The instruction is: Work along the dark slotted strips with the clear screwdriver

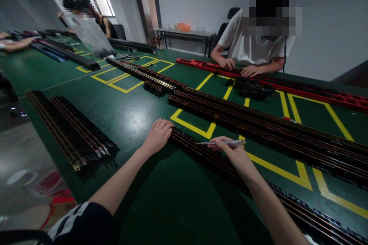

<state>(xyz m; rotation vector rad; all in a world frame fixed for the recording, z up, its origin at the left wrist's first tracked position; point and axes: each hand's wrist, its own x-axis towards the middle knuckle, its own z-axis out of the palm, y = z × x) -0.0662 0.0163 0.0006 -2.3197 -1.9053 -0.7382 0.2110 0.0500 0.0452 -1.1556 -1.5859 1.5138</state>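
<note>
Screwdriver (234, 143) with a translucent handle is held in the right hand (227, 147), its tip at a long black rail (198, 151) with copper-coloured strips lying across the green table (172, 187). The left hand (158, 134) rests at the rail's left end; whether its fingers clasp it cannot be told.

The left forearm (120, 183) is bare and comes in from about seven o'clock, directed toward one o'clock. Its wrist (145, 151) looks almost straight. The left hand (159, 133) lies with its back upward, the fingers together, bent and directed to two o'clock; its palm is hidden. The right forearm (270, 201), also bare, rises from about five o'clock toward eleven. The right hand (228, 150) has thumb and fingers brought together in a pinch, directed to ten o'clock.
</note>
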